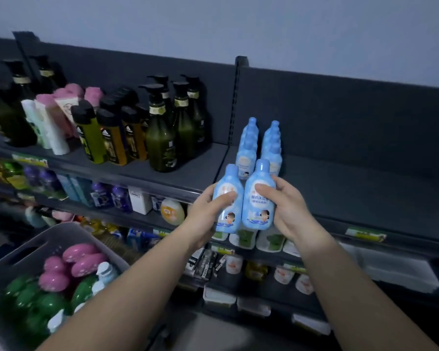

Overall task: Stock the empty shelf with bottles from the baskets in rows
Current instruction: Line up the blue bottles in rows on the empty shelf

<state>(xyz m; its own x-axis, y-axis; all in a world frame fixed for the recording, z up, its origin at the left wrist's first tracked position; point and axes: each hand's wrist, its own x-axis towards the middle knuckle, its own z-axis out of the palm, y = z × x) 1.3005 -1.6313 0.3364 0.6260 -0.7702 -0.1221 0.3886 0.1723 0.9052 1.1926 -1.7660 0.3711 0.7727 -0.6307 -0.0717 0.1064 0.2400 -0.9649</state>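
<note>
My left hand [208, 211] grips a light blue bottle [227, 188] with a cartoon label. My right hand [287, 206] grips a second blue bottle [260, 183] right beside it. Both bottles are upright, held at the front edge of the dark shelf [352, 188]. Behind them, two rows of the same blue bottles [249, 145] stand on the shelf's left end. A grey basket [61, 234] at lower left holds pink, green and pale blue bottles.
Left of the upright post [235, 102], the same shelf level carries dark green pump bottles [162, 138], yellow bottles with black caps and pink and white tubes. Lower shelves are packed with goods. The shelf stretches bare to the right of the blue rows.
</note>
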